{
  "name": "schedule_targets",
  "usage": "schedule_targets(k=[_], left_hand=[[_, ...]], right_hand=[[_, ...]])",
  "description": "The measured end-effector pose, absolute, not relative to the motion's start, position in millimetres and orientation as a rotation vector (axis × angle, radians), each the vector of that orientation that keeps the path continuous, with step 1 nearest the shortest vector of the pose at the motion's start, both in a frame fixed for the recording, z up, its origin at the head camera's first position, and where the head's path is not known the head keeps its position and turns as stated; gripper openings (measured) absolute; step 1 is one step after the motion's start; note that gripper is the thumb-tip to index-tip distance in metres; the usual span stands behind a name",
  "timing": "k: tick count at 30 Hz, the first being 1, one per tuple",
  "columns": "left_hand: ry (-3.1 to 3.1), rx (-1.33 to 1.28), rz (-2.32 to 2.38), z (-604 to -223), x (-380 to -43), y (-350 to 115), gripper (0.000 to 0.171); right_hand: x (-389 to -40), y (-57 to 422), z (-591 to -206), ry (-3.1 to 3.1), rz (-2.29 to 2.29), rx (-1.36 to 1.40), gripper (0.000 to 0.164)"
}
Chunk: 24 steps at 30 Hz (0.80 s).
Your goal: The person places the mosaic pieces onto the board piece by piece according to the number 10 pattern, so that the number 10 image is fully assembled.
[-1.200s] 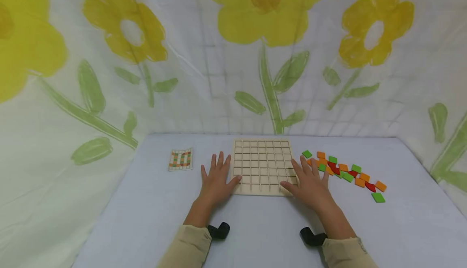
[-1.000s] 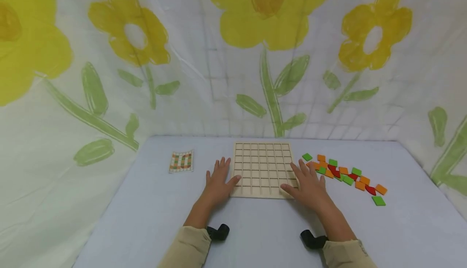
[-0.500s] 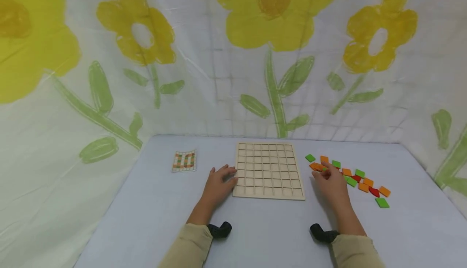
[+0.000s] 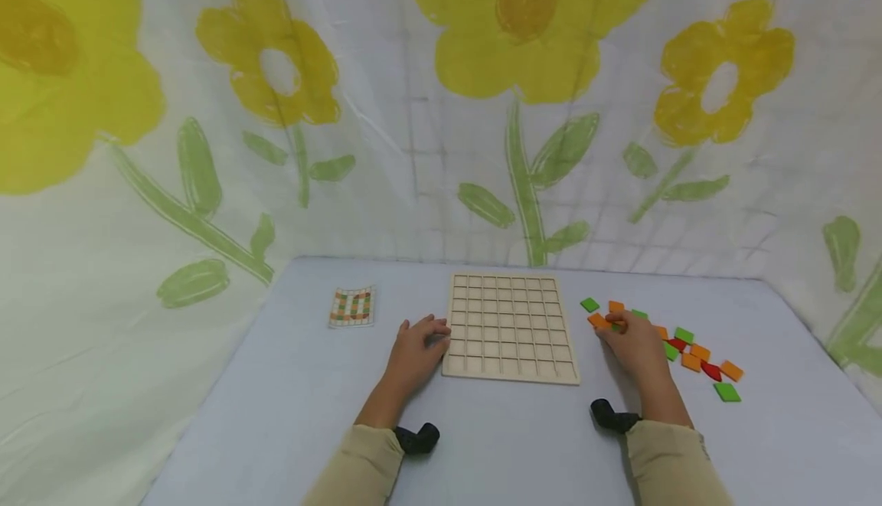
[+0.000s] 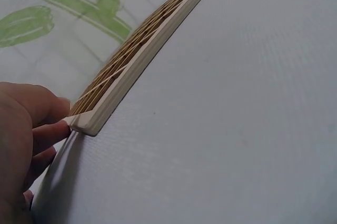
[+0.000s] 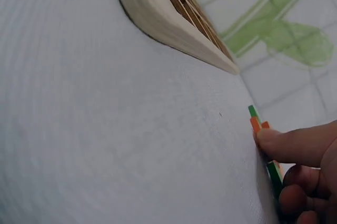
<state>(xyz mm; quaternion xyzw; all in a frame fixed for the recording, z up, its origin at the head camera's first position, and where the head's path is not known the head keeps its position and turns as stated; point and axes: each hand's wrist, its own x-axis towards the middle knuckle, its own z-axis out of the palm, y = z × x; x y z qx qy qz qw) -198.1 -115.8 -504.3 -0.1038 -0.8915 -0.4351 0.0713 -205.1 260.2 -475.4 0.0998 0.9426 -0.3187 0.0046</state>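
Note:
A pale wooden grid board [image 4: 508, 330] lies flat on the table. My left hand [image 4: 416, 353] holds its left edge, and in the left wrist view the thumb and fingers [image 5: 50, 134] meet at the board's near corner. To the board's right, my right hand [image 4: 635, 345] reaches into a scatter of flat tiles, fingers curled. Its thumb [image 6: 276, 142] presses against an orange tile [image 6: 255, 124] in the right wrist view, and a dark green tile [image 6: 274, 176] stands just by the curled fingers. The hand covers part of the tile group.
Several green, orange and red tiles [image 4: 691, 361] trail right and toward the near side. A small printed card with a coloured grid pattern [image 4: 352, 307] lies at the back left. Behind the white table [image 4: 510, 445] hangs a curtain painted with yellow flowers [image 4: 530, 138].
My right hand has left the board's right side and moved right onto the tiles, its fingers curling. The left hand's spread fingers have drawn together at the board's left edge. The view shifted slightly.

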Motion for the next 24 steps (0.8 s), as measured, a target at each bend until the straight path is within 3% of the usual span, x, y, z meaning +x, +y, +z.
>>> schedule_targets(k=[13, 24], left_hand=[[-2.669, -0.365, -1.299, -502, -198, -118, 0.019], [-2.677, -0.343, -1.296, -502, -197, -116, 0.016]], right_hand=[[-222, 227, -459, 2.854, -1.088, 0.015, 0.043], [-281, 188, -454, 2.773, -0.978, -0.207, 0.041]])
